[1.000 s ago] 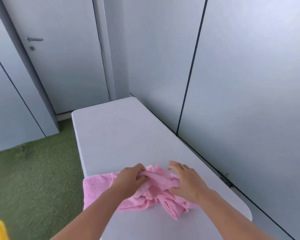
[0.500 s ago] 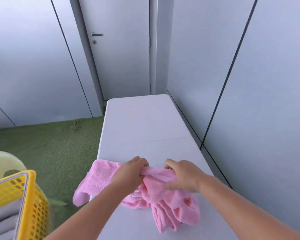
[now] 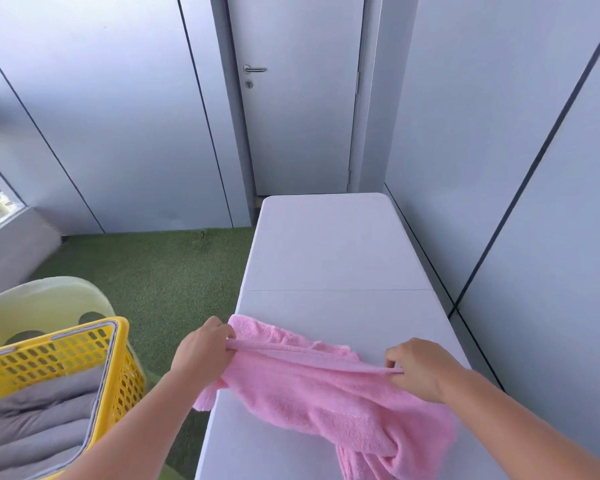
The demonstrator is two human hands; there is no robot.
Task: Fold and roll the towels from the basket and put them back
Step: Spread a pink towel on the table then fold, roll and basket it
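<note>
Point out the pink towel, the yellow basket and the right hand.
pink towel [image 3: 326, 400], head view, middle of the cloth.
yellow basket [image 3: 125, 375], head view, perforated side wall.
right hand [image 3: 420, 368], head view, back of the hand.

My fluffy pink terry-cloth towel [image 3: 329, 400] looks soft and matt; the long white plastic table [image 3: 333, 244] smooth; the yellow perforated plastic basket [image 3: 80, 351] glossy.

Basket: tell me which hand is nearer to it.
Left. The left hand grips the towel by its edge at the table's left side, close beside the basket; the right hand pinches the same edge farther right, over the table.
</note>
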